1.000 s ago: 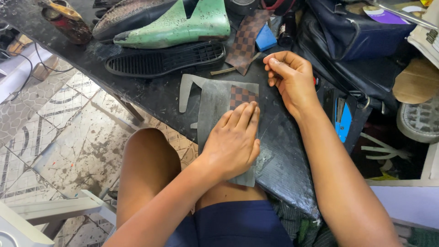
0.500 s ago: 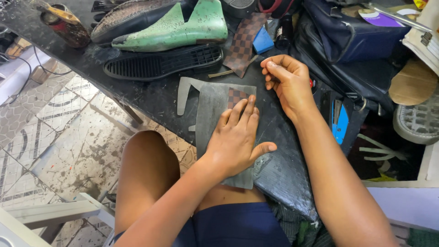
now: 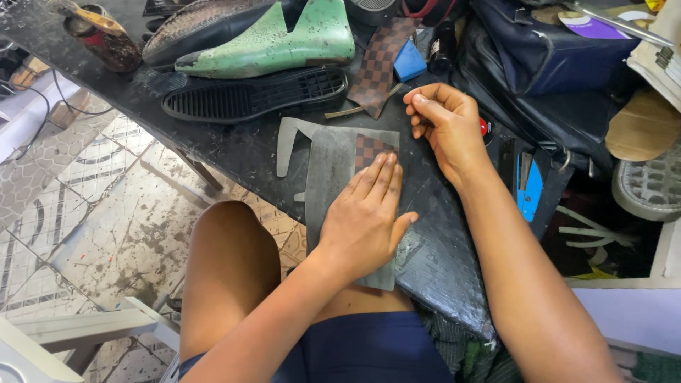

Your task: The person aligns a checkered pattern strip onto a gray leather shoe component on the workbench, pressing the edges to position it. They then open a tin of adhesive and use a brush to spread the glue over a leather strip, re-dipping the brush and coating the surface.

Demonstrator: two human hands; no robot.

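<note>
Can (image 3: 99, 32): far up-left of both hands, on the bench (image 3: 234, 152)
Sole (image 3: 255, 93), green last (image 3: 273, 41): above the left hand
Grey sheet (image 3: 328, 170): flat on the bench, under the left hand
Left hand (image 3: 367, 216): fingers straight and together, palm pressing the sheet; checked patch (image 3: 369, 147) at its fingertips
Right hand (image 3: 445, 120): loosely curled, thumb to forefinger; whether it pinches anything cannot be told
Handling: best kept under even, flat pressure so sheet and patch do not slip

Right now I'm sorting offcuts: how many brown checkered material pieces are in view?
2. One brown checkered piece lies under the left hand's fingertips on the grey sheet; another checkered strip lies beside the green shoe last. Others may be hidden.
</note>
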